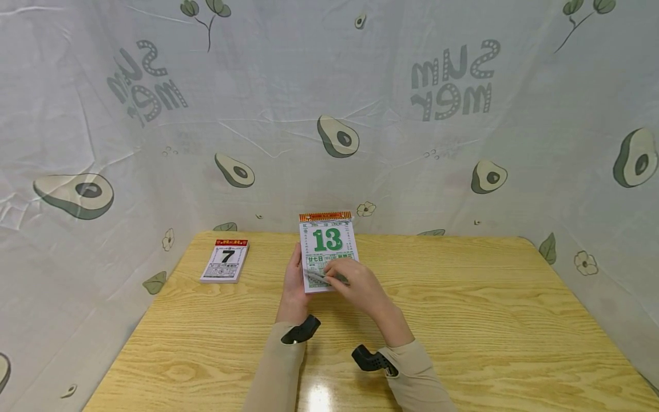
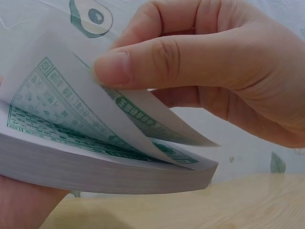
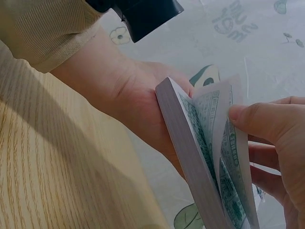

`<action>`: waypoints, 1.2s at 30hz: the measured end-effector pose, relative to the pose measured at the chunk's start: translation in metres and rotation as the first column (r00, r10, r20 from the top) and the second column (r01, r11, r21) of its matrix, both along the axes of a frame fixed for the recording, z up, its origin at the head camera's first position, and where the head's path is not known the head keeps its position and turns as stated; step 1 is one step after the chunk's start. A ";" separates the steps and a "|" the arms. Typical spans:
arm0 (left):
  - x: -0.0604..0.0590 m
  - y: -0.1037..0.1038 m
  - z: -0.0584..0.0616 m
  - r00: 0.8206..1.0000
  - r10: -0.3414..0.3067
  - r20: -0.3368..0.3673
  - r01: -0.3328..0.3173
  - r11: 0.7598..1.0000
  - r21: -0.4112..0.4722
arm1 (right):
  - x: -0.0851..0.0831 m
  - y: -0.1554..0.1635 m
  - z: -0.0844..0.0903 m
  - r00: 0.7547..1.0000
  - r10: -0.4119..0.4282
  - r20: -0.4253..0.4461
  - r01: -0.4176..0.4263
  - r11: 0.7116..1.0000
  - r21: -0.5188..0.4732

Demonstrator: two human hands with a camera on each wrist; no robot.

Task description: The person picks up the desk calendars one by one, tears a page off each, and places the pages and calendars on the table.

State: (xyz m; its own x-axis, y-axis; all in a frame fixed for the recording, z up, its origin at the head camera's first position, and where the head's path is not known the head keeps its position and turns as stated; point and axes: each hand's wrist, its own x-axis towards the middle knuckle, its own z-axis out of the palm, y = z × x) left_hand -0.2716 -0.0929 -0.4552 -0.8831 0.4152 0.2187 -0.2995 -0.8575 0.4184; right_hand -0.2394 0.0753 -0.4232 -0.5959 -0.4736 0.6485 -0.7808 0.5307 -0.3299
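A person's left hand (image 1: 294, 280) cradles a thick tear-off calendar pad (image 1: 328, 252) above the counter (image 1: 463, 309) while the right hand's (image 1: 360, 283) fingers (image 2: 112, 67) pinch its lifted bottom sheets, which could tear unevenly or come away several together if pulled askew.

right hand (image 1: 355, 281) covers lower part of green calendar pad (image 1: 328, 243), print there unreadable. small print on second pad (image 1: 225, 261) too tiny. left wrist view cuts pad's left edge, worktop (image 1: 463, 297) mostly blurred.
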 end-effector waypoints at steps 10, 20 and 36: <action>0.000 -0.001 0.001 1.000 0.011 0.011 -0.011 1.000 0.003 | 0.001 -0.001 0.003 1.000 0.005 0.000 -0.005 0.999 -0.048; -0.001 -0.001 -0.001 1.000 0.008 0.021 -0.008 1.000 0.006 | 0.005 -0.003 0.007 0.988 -0.084 0.127 0.099 0.988 -0.118; -0.001 -0.001 -0.001 0.998 0.019 0.052 -0.018 1.000 -0.016 | -0.002 -0.001 0.001 0.969 -0.134 0.205 0.187 0.946 -0.265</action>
